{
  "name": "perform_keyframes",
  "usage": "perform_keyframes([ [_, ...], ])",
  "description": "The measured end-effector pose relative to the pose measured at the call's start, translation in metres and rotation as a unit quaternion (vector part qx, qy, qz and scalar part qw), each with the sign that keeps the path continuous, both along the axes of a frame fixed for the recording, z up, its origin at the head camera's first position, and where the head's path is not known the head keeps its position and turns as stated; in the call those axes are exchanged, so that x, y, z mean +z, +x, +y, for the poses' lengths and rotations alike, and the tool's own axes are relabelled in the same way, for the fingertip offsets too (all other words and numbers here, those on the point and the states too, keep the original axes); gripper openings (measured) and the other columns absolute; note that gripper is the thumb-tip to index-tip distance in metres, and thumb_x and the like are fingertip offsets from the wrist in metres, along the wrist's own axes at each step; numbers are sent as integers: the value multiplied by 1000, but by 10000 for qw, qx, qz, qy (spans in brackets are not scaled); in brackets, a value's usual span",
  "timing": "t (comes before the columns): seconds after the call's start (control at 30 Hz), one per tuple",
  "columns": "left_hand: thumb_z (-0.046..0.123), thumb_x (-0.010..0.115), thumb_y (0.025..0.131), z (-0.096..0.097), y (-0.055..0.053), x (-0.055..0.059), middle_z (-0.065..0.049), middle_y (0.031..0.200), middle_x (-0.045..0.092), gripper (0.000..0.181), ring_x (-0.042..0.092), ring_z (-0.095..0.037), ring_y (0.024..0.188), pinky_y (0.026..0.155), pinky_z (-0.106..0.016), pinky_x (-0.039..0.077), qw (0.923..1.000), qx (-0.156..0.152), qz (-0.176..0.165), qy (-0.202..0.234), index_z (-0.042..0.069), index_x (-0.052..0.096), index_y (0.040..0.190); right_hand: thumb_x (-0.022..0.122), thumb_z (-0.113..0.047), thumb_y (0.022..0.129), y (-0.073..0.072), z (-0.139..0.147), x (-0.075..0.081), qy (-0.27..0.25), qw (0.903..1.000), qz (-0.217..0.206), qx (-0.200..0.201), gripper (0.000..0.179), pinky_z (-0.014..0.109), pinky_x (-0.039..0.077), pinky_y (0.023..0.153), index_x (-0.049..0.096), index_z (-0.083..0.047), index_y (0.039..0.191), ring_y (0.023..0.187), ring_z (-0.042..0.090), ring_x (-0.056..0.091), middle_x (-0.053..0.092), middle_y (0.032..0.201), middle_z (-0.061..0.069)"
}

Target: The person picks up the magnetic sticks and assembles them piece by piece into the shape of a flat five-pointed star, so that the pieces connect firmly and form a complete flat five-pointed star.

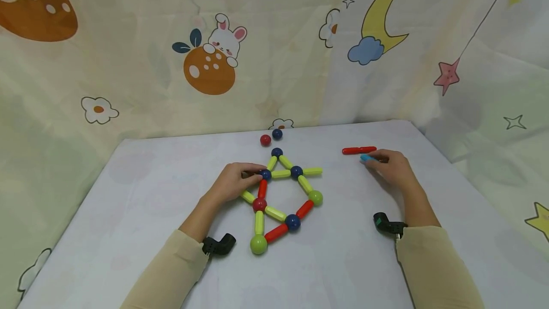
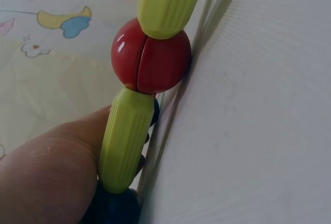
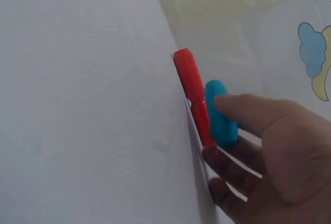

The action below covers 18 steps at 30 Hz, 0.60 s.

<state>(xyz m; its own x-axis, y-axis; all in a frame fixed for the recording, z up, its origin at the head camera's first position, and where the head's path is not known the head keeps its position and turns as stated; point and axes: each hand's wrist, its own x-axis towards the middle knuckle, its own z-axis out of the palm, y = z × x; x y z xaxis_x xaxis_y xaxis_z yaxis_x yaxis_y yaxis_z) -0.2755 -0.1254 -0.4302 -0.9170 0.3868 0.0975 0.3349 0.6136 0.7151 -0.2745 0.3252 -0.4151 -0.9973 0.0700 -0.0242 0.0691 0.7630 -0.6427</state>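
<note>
On the table lies a figure of yellow-green and red sticks joined by coloured balls. My left hand (image 1: pixel 231 181) holds its upper-left dark blue ball (image 1: pixel 266 175) between thumb and fingers. Just below that ball, a red stick (image 1: pixel 262 189) leads to a red ball (image 1: pixel 259 204), which shows large in the left wrist view with yellow-green sticks on it. Off to the right, my right hand (image 1: pixel 393 169) pinches a light blue stick (image 3: pixel 222 118) between thumb and fingers. Right beside it, two red sticks (image 1: pixel 358 150) lie end to end.
Beyond the figure's top, a loose red ball (image 1: pixel 265 140) and a dark blue ball (image 1: pixel 277 134) sit near the table's back edge. A green ball (image 1: pixel 259 244) forms the figure's near corner. Behind the white table (image 1: pixel 334 261) hangs a printed cloth (image 1: pixel 274 61).
</note>
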Motion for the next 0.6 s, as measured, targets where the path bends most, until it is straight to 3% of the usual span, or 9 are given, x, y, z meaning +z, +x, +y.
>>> perform_keyframes([
  [0.13, 27, 70, 99, -1, 0, 0, 1, 125, 74, 31, 65, -19, 105, 94, -37, 58, 10000, -17, -10, 2, 25, 74, 130, 59, -50, 102, 0, -1, 1, -444, 9990, -25, -25, 61, 49, 51, 97, 58, -5, 142, 120, 40, 55, 59, 138, 24],
  [0.27, 26, 70, 99, 0, 0, 0, 1, 125, 74, 31, 66, -18, 104, 94, -37, 58, 10000, -38, 16, -19, 25, 74, 130, 62, -56, 98, 0, -2, 2, -627, 9979, -174, 30, 64, 32, 49, 85, 59, -10, 142, 110, 31, 60, 64, 128, 19],
  [0.6, 27, 70, 99, 0, 0, 2, 1, 126, 74, 31, 66, -20, 106, 96, -39, 58, 10000, 10, -4, -30, 25, 74, 130, 66, -55, 97, -1, -9, 2, -909, 9941, -453, 384, 59, 27, 49, 86, 61, -16, 141, 112, 27, 56, 59, 128, 11],
])
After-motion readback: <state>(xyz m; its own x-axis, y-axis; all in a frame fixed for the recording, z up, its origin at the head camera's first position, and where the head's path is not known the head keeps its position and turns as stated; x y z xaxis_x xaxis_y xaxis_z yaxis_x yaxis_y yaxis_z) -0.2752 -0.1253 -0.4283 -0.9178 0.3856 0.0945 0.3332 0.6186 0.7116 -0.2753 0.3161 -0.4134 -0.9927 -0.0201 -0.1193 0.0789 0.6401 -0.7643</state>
